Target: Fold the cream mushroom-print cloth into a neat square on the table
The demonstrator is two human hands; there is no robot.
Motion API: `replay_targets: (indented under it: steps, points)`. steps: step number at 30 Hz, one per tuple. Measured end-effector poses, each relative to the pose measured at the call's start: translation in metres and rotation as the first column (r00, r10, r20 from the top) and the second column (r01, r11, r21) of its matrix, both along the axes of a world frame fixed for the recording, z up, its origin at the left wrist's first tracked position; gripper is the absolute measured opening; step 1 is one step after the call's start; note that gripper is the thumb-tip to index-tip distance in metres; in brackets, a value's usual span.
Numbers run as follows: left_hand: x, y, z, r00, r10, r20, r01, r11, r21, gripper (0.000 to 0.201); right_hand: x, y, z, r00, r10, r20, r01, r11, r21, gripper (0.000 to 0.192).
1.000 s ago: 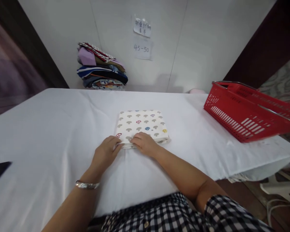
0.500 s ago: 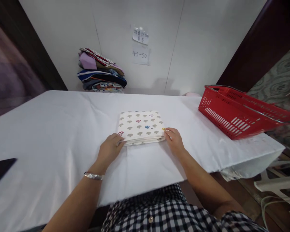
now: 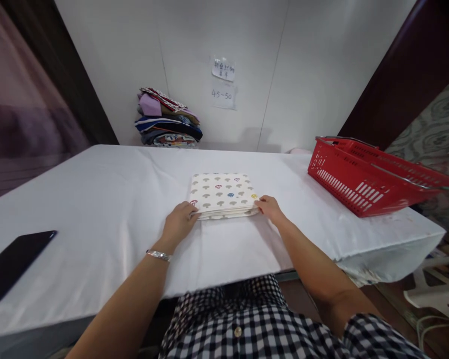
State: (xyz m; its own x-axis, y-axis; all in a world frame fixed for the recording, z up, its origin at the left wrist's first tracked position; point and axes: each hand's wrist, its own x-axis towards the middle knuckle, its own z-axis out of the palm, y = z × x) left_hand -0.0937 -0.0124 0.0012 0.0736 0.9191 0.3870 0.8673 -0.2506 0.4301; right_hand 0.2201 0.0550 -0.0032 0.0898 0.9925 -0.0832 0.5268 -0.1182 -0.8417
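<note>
A folded white cloth (image 3: pixel 224 192), printed with grey mushrooms and a few coloured ones, lies flat in front of me. Its layers show along the near edge. My left hand (image 3: pixel 180 220) pinches the near left corner, thumb low and fingers on top. At the near right corner my right hand (image 3: pixel 270 207) grips the cloth between thumb and fingers. A silver bracelet (image 3: pixel 159 255) circles my left wrist.
The cloth lies on a table with a white cover (image 3: pixel 134 199). A red plastic basket (image 3: pixel 359 174) stands at the right end. Several folded fabrics form a stack (image 3: pixel 168 122) by the back wall. A black phone-like slab (image 3: pixel 17 264) lies at left. Paper notes (image 3: pixel 223 94) hang on the wall.
The camera view has tilted and shifted a little left, bringing more of the black slab into sight. Both hands keep hold of the cloth's near corners; the cloth looks much the same.
</note>
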Motion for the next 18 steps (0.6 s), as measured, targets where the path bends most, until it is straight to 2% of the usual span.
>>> replay_targets:
  steps: [3, 7, 11, 13, 15, 17, 18]
  points:
    - [0.003, -0.002, 0.002, 1.000, 0.019, -0.018, -0.019, 1.000, -0.011, 0.012, 0.003, 0.001, -0.003, 1.000, -0.001, -0.029, 0.001, 1.000, -0.025, 0.012]
    - [0.002, -0.003, 0.004, 0.999, 0.007, 0.032, -0.005, 0.999, -0.036, 0.012, 0.004, 0.000, -0.005, 1.000, 0.007, -0.010, -0.007, 0.999, -0.049, 0.014]
    - [0.000, -0.003, 0.003, 0.998, -0.023, 0.066, 0.023, 1.000, -0.012, 0.014, 0.004, -0.003, 0.002, 0.999, 0.019, 0.049, -0.017, 0.999, -0.045, 0.014]
    - [0.002, -0.002, 0.001, 0.998, -0.026, 0.054, 0.023, 0.998, 0.063, 0.016, 0.003, -0.007, 0.008, 0.986, -0.009, 0.167, -0.001, 0.998, 0.062, 0.013]
    - [0.006, -0.001, 0.000, 0.999, -0.035, 0.030, 0.030, 0.989, 0.147, 0.018, -0.002, -0.012, 0.012, 0.946, -0.021, 0.322, -0.071, 0.960, 0.272, 0.012]
    - [0.013, 0.001, 0.000, 0.998, -0.063, -0.013, 0.065, 0.980, 0.190, 0.019, -0.008, -0.017, 0.013, 0.899, 0.036, 0.437, -0.251, 0.859, 0.446, 0.013]
    - [0.018, 0.002, 0.001, 0.996, -0.083, -0.039, 0.089, 0.978, 0.189, 0.020, -0.011, -0.019, 0.013, 0.879, 0.095, 0.468, -0.345, 0.804, 0.485, 0.014]
